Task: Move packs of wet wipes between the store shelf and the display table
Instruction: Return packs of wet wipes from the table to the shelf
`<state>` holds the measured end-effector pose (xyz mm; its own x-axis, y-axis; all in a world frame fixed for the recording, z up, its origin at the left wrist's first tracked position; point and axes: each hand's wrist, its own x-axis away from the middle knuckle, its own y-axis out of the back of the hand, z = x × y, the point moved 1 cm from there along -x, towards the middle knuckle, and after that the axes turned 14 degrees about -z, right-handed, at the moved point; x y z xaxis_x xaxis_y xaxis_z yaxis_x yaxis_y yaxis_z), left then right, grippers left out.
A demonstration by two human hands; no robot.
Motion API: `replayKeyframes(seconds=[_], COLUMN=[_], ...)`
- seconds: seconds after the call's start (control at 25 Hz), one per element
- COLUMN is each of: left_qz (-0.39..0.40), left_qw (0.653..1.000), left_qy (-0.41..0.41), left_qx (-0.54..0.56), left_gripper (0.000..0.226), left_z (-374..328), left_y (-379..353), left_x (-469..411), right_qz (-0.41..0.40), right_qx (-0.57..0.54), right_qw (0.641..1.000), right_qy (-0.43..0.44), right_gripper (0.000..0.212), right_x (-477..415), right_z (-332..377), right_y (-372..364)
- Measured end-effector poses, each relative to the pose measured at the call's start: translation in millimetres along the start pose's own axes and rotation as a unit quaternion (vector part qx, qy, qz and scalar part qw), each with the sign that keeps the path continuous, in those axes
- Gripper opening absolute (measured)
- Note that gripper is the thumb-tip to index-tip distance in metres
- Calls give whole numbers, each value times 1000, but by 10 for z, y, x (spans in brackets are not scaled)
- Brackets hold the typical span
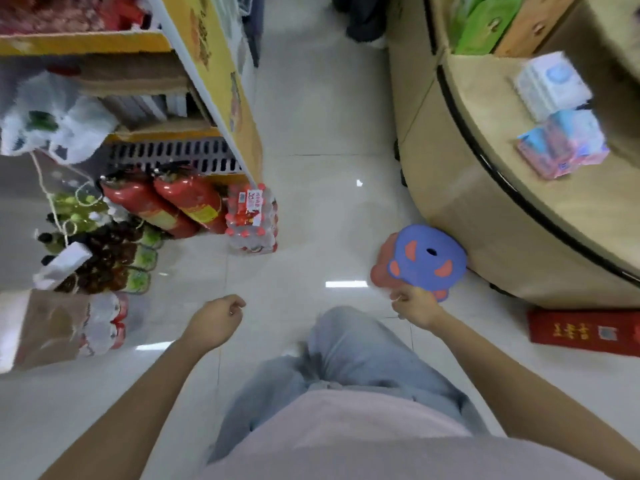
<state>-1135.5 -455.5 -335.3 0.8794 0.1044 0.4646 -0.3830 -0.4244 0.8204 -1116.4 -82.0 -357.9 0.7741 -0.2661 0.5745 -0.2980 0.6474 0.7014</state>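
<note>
Empty-handed in the aisle: a person in pale jeans stands on the tiled floor [311,116] between the store shelf [207,64] on their left and the curved display worktop [485,98] on their right. The left hand [216,320] hangs in front of the body with its fingers [235,304] loosely curled and nothing in them. The right hand [414,306] is low beside a blue stool [429,261], fingers curled inward with no pack in them; whether it touches the stool cannot be told.

The wet wipes lie on the worktop, well apart from both hands: a stack of white packs [550,86] further back and, just in front of it, blue-and-pink packs [562,147] near the black-trimmed edge. No wipes can be picked out on the shelf, where the blur hides most labels. Fire extinguishers [162,202] and a shrink-wrapped case of bottled water [252,220] stand at the shelf's foot, and a red box [585,332] lies on the floor by the worktop's base.

The step in hand looks like the walk between carries. The next move calls for a turn to the right, a reach up and over the worktop's edge, and a firm grip on one soft pack without knocking its neighbours
</note>
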Motion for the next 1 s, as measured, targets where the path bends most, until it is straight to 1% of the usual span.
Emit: replayKeyframes(seconds=[0.08,0.12,0.16,0.24,0.32,0.4,0.48,0.6,0.68,0.76,0.84,0.88,0.92,1.0], left_qz=[8,24,39,61,85,107,115,150,181,184,198,205,212,232], left_qw=[998,996,993,990,989,989,990,985,975,962,942,930,917,874], left_qy=[-52,-81,-106,-125,-119,-105,-76,-70,-89,-150,-220,-252,-283,-365], left_qx=[-19,-26,-31,-34,-19,3,10,-42,-91,-137,-161,-170,-185,-221], left_gripper=[27,27,26,25,22,16,16,21,23,20,21,23,26,30], left_z=[-429,-695,-957,-1430,-1861,-2267,-2549,-2922,-3339,-4021,-4836,-5234,-5677,-6413], left_y=[160,186,196,187,239,279,325,334,329,305,251,185,94,-117], left_x=[-667,-1019,-1303,-1839,-2198,-2523,-2829,-3417,-3845,-4237,-4557,-4683,-4785,-4773], right_qz=[-11,-17,-18,-16,-1,-13,-57,-122,-156,-172,-181,-182,-184,-182], right_qx=[-20,-35,-46,-61,-70,-62,-76,-161,-214,-261,-299,-313,-340,-387], right_qw=[999,997,994,988,984,985,984,967,949,925,893,874,846,789], right_qy=[-46,-71,-96,-142,-165,-158,-150,-154,-171,-217,-283,-323,-367,-442], right_gripper=[10,6,8,14,18,15,18,22,21,17,10,11,15,25], right_x=[-246,-413,-560,-926,-1273,-1712,-2173,-2754,-3031,-3204,-3219,-3179,-3137,-2971], right_z=[-73,-101,-120,-149,-99,5,157,315,300,151,-32,-114,-199,-343], right_y=[113,179,247,427,669,1027,1443,2073,2347,2489,2508,2507,2519,2470])
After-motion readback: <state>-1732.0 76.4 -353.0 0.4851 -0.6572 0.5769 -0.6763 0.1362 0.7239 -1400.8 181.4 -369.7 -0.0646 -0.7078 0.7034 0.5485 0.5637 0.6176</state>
